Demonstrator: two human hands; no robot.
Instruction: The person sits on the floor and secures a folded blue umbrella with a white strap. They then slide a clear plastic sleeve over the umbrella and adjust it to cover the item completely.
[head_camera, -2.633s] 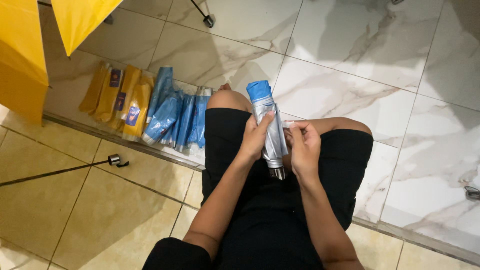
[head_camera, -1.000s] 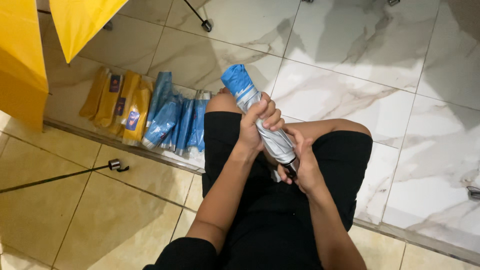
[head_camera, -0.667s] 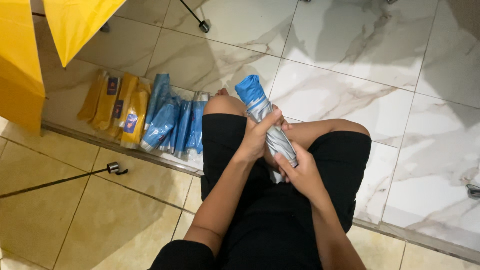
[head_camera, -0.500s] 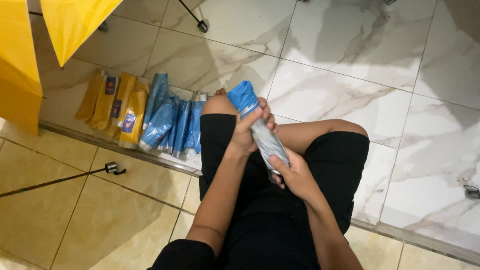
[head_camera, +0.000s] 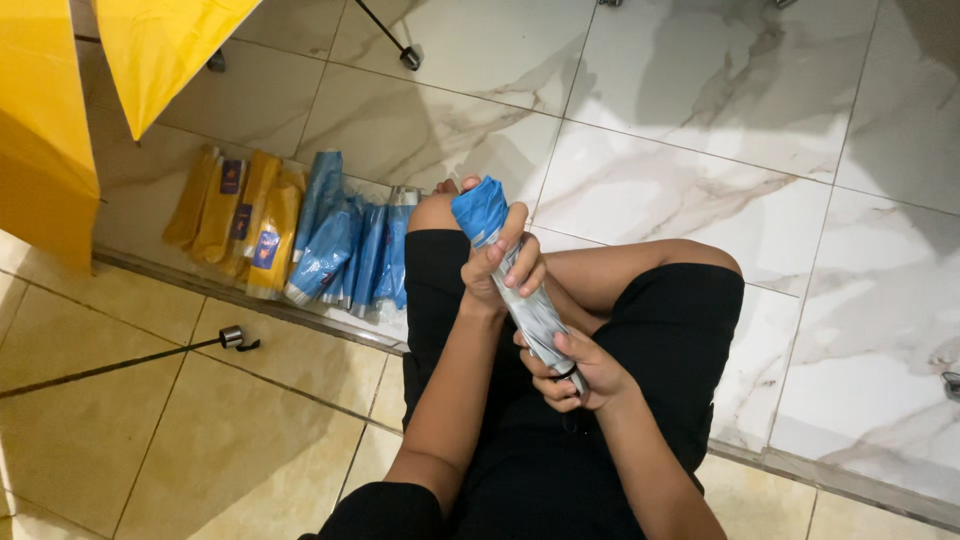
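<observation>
My right hand clenches the lower end of the folded blue umbrella, held tilted over my lap (sleeve half on). My left hand grips its upper part. Beyond, blue sleeved umbrellas and yellow ones lie on the marble floor.

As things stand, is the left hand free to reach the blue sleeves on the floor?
Probably not: the left hand grips the folded umbrella, though the blue sleeves lie close by, unobstructed.
</observation>
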